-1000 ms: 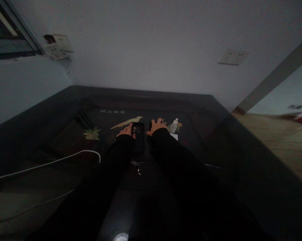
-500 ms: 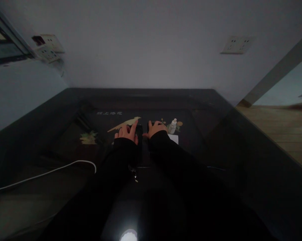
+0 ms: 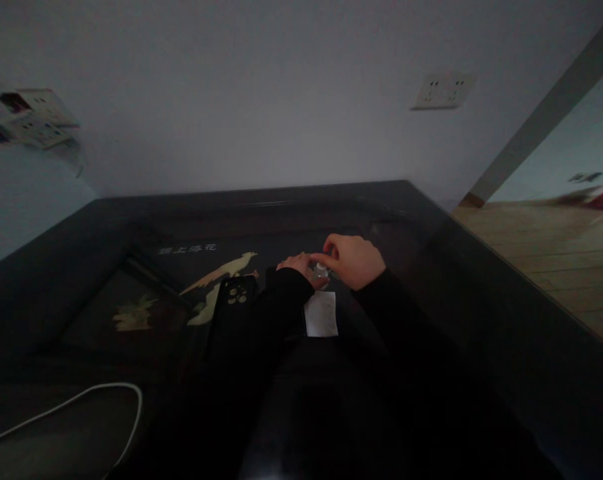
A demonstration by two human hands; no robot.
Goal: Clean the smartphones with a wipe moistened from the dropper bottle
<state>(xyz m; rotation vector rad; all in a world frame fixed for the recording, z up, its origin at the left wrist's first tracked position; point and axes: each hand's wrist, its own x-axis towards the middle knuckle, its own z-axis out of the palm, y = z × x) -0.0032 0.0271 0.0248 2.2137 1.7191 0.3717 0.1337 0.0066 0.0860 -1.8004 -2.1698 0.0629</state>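
Note:
A small white-capped clear bottle (image 3: 321, 273) stands over the dark table, partly hidden by my fingers. My left hand (image 3: 304, 265) is closed around its left side. From the right, my right hand (image 3: 355, 259) bends over the top with thumb and fingers pinched at the white cap. Just below the bottle lies a white folded cloth or paper (image 3: 321, 315). A black phone or phone case (image 3: 235, 300) with a round camera cluster rests left of my left sleeve. Part of another dark flat thing shows beneath my left wrist, mostly covered.
The glossy dark table (image 3: 181, 217) carries a pale bird inlay (image 3: 226, 270). A white cable (image 3: 96, 387) curves across its lower left. Behind it rises a wall with a socket plate (image 3: 444, 91) at right and sockets (image 3: 41, 119) at left. Wooden floor (image 3: 536, 247) lies to the right.
Both hands have left the dark flat things and moved right to the bottle. The phone or case at left is now uncovered, and the camera view has turned right.

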